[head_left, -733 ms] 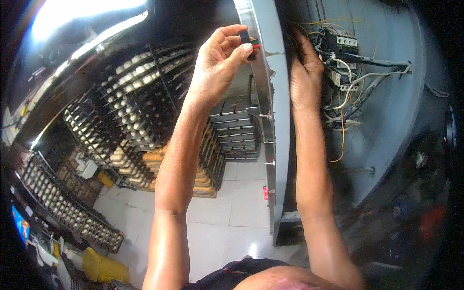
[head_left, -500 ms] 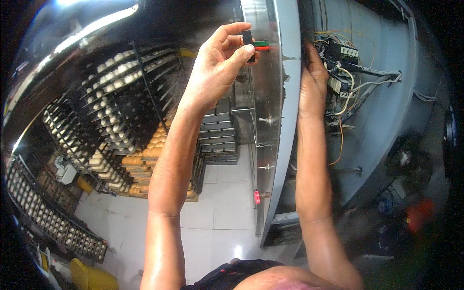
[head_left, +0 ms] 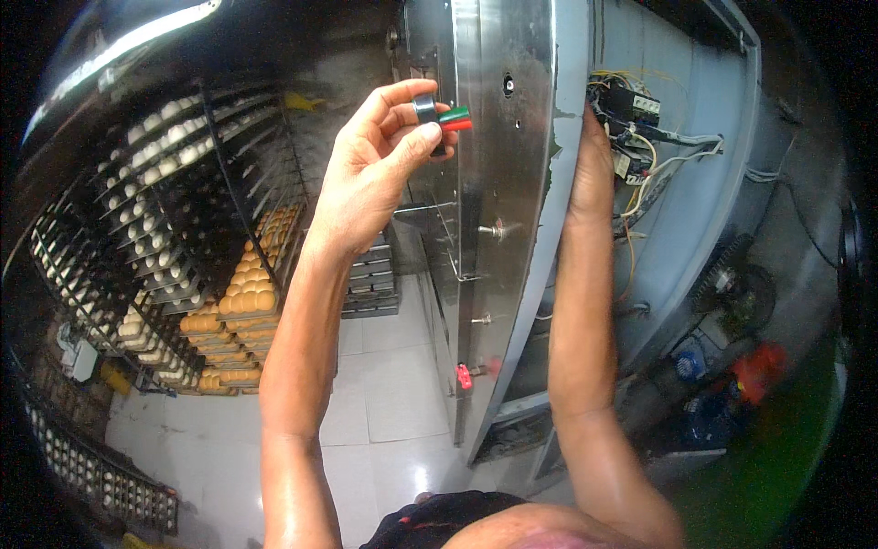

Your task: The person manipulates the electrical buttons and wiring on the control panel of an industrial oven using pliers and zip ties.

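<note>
My left hand (head_left: 380, 165) pinches a push-button switch (head_left: 454, 120) with a black body and side-by-side green and red buttons. Thumb and fingers close round its black part, while the coloured buttons point right, just off the front of the steel panel (head_left: 503, 174). A dark hole (head_left: 509, 85) with something pale inside opens in that panel, to the right of the switch. Behind the panel's blue-grey edge, my right hand (head_left: 594, 169) reaches into the open cabinet, beside wired electrical contactors (head_left: 634, 105). Its fingertips are hidden by the edge and the wires.
Metal toggle switches (head_left: 494, 231) and a red knob (head_left: 465, 376) stick out lower on the panel. Tall racks of pale dough pieces (head_left: 155, 210) and golden buns (head_left: 249, 291) stand left. Stacked dark trays (head_left: 370, 279) sit behind my left forearm. A fan (head_left: 736, 284) is at right.
My left hand and the switch have moved left and down in the picture, clear of the panel, so the hole now shows. My right hand stays inside the cabinet; the view has shifted.
</note>
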`<state>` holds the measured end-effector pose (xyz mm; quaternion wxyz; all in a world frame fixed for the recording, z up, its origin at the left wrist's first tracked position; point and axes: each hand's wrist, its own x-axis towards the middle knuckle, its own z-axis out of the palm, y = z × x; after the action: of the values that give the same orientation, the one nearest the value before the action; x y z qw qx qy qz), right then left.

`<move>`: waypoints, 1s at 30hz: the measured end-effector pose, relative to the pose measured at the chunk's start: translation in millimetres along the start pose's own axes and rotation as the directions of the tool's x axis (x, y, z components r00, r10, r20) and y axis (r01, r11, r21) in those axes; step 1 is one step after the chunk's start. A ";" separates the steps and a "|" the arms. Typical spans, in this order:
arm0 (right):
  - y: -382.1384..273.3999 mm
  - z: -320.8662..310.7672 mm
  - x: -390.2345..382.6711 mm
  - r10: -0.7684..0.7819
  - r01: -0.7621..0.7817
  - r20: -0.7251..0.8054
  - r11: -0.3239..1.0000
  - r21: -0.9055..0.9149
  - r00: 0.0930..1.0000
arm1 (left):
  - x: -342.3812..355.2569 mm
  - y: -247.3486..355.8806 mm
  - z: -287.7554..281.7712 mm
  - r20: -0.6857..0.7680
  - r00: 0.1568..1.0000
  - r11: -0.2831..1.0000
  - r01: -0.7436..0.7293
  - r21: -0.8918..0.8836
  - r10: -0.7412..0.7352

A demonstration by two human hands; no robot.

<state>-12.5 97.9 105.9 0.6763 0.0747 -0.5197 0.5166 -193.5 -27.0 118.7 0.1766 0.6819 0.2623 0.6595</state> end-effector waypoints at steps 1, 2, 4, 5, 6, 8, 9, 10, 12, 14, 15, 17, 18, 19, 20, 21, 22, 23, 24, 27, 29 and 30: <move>-1.9 -0.3 -0.4 -0.039 0.039 0.011 0.998 -0.040 0.999 | -1.5 -1.4 0.7 0.010 1.000 1.000 0.014 -0.008 -0.014; -0.2 1.5 -1.3 -0.071 0.072 0.025 0.995 -0.070 0.997 | -4.0 -2.3 -1.0 0.009 1.000 1.000 0.017 0.014 -0.017; 2.8 4.7 -2.7 -0.102 0.105 0.038 0.990 -0.097 0.994 | -11.3 -4.3 -3.4 -0.006 0.999 0.999 0.039 0.022 -0.039; 1.1 5.4 -2.3 -0.108 0.111 0.033 0.989 -0.101 0.994 | -13.6 -5.3 -2.8 -0.007 0.999 0.999 0.046 0.019 -0.046; -0.4 5.6 -1.6 -0.114 0.117 0.029 0.988 -0.105 0.993 | -16.5 -6.9 -4.7 -0.004 0.999 0.999 0.048 0.019 -0.048; -2.0 1.5 7.6 -0.141 0.131 -0.040 0.972 -0.194 0.989 | -24.2 -7.9 -5.5 -0.018 0.999 0.998 0.045 0.037 -0.045; -3.7 0.1 10.5 -0.157 0.135 -0.074 0.961 -0.240 0.985 | -28.0 -8.8 -5.9 -0.024 0.999 0.998 0.045 0.045 -0.044; -6.2 -0.3 11.2 -0.091 0.070 -0.117 0.982 -0.173 0.989 | -31.3 -9.7 -7.8 -0.008 0.998 0.997 0.070 0.031 -0.069; -13.2 11.0 11.0 0.054 -0.059 -0.188 0.998 -0.021 0.981 | -38.0 -13.7 -11.4 0.000 0.998 0.998 0.063 0.005 -0.063; -22.1 20.5 1.8 0.018 -0.014 -0.102 0.999 0.036 0.995 | -45.7 -19.9 -16.5 0.014 0.997 0.997 0.070 -0.030 -0.070; -24.0 23.8 -3.9 -0.004 0.008 -0.060 0.998 0.066 0.998 | -49.9 -22.2 -18.6 0.008 0.997 0.997 0.077 -0.029 -0.077; -22.9 27.4 -14.4 -0.074 0.073 -0.115 0.997 -0.015 0.991 | -57.8 -26.5 -19.1 0.003 0.995 0.995 0.096 -0.034 -0.095; -23.6 27.4 -17.7 -0.112 0.104 -0.144 0.993 -0.061 0.983 | -60.9 -26.3 -18.1 -0.010 0.992 0.992 0.124 -0.019 -0.124; -26.7 27.7 -18.8 -0.070 0.074 -0.139 0.997 0.021 0.988 | -64.4 -27.9 -18.2 -0.013 0.992 0.992 0.123 -0.029 -0.124; -30.5 29.1 -19.7 -0.027 0.041 -0.131 0.994 0.103 0.991 | -68.7 -29.7 -19.6 -0.019 0.992 0.992 0.123 -0.038 -0.124; -33.6 28.2 -20.5 0.014 0.008 -0.119 0.983 0.185 0.993 | -73.6 -31.4 -19.8 -0.024 0.992 0.991 0.123 -0.048 -0.124; -34.5 16.0 -18.1 0.122 -0.097 -0.036 0.908 0.408 0.992 | -79.7 -31.6 -18.4 -0.035 0.987 0.986 0.151 -0.071 -0.154; -38.1 13.7 -19.8 0.113 -0.107 0.012 0.889 0.444 0.993 | -84.6 -33.2 -17.6 -0.033 0.987 0.984 0.157 -0.080 -0.160; -41.8 12.5 -22.4 0.103 -0.120 0.061 0.869 0.479 0.993 | -89.1 -34.9 -17.5 -0.032 0.986 0.983 0.163 -0.090 -0.166; -42.0 29.0 -33.4 -0.068 0.084 -0.134 0.990 0.116 0.989 | -99.4 -42.2 -13.9 -0.010 0.985 0.976 0.171 -0.133 -0.174; -31.3 35.7 -34.6 -0.289 0.260 -0.205 0.952 -0.160 0.935 | -103.6 -46.6 -10.9 0.005 0.984 0.971 0.175 -0.163 -0.177; -31.8 35.5 -35.8 -0.304 0.277 -0.210 0.949 -0.152 0.929 | -104.9 -47.7 -8.7 0.003 0.984 0.973 0.178 -0.150 -0.179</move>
<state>-7.4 38.6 107.7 0.8045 0.0496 -0.4507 0.3838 -207.3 -51.8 6.7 0.2845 0.6370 0.2732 0.6623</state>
